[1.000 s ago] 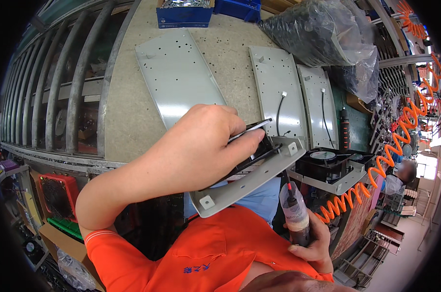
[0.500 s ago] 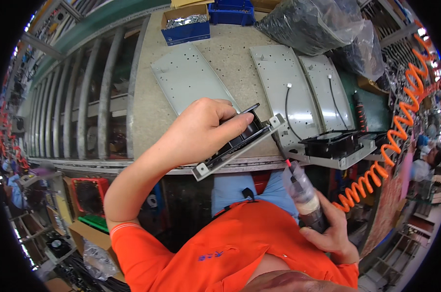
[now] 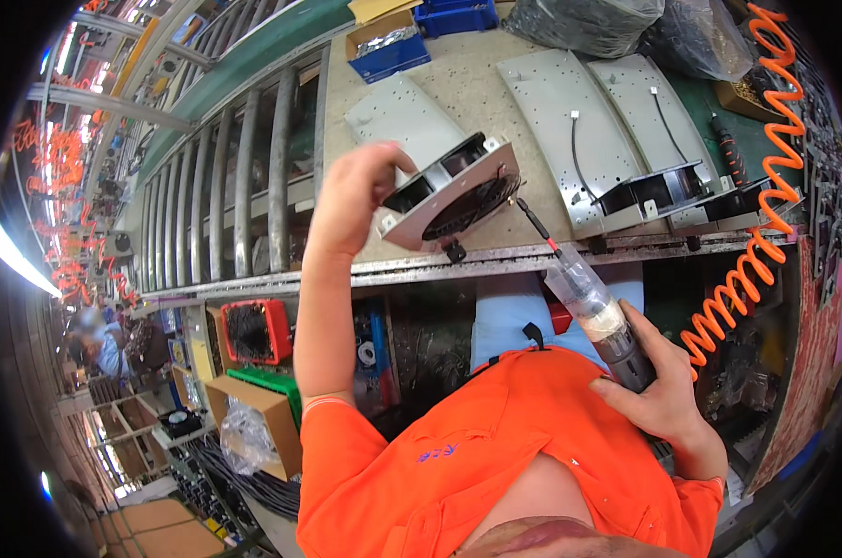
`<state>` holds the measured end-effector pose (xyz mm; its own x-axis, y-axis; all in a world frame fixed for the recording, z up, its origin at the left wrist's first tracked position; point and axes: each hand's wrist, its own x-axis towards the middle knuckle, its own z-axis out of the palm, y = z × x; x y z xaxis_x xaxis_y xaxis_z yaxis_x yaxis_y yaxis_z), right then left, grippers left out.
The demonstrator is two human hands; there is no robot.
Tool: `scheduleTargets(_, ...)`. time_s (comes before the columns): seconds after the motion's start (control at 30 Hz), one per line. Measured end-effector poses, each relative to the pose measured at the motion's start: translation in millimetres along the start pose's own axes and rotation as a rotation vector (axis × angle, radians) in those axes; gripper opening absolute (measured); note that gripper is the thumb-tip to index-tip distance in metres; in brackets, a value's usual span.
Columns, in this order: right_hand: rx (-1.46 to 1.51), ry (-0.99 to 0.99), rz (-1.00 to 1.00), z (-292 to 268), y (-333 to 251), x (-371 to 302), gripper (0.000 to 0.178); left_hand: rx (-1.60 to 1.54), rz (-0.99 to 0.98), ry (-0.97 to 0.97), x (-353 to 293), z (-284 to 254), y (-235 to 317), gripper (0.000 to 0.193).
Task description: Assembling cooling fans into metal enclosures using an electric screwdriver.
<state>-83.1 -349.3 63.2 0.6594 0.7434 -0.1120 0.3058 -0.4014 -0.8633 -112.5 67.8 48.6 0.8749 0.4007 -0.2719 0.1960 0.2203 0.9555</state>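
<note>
My left hand (image 3: 351, 200) grips a grey metal plate with a black fan assembly (image 3: 453, 193) and holds it tilted up over the front edge of the workbench (image 3: 495, 102), the fan grille facing me. My right hand (image 3: 661, 395) is closed around a pneumatic screwdriver (image 3: 588, 302). Its thin bit (image 3: 535, 223) points up toward the plate's lower right edge. Whether the bit tip touches the plate I cannot tell.
Several grey plates (image 3: 570, 121) with wires lie on the bench, one with a fan (image 3: 658, 191) on it. Blue bins (image 3: 397, 46) and plastic bags (image 3: 588, 23) stand at the back. An orange coiled hose (image 3: 765, 214) hangs at right. Metal rails (image 3: 244, 177) run at left.
My left hand has lifted and turned the plate so the fan grille now faces me. The screwdriver in my right hand has come up toward its edge.
</note>
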Motion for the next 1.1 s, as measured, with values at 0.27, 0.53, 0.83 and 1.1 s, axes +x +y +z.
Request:
scheduleTargets(0.27, -0.028, -0.091, -0.081, -17.4, 31.2, -42.1, 0.088, -0.591, 0.059, 0.304, -108.6, -12.0, -107.5, 0.032)
scheduleTargets(0.53, 0.03, -0.187, -0.017, -24.4, 55.2, -52.2, 0.088, -0.405, -0.156, 0.198, -134.7, 83.5, -167.3, 0.029)
scheduleTargets(0.83, 0.14, -0.25, 0.007, -27.1, 70.0, -52.7, 0.087, -0.591, -0.186, 0.006, -136.5, 134.8, -126.9, 0.039)
scheduleTargets(1.1, 0.24, -0.324, -0.001, -28.0, 67.2, -48.1, 0.086, -0.772, -0.148, -0.04, -131.1, 144.5, -128.8, 0.042)
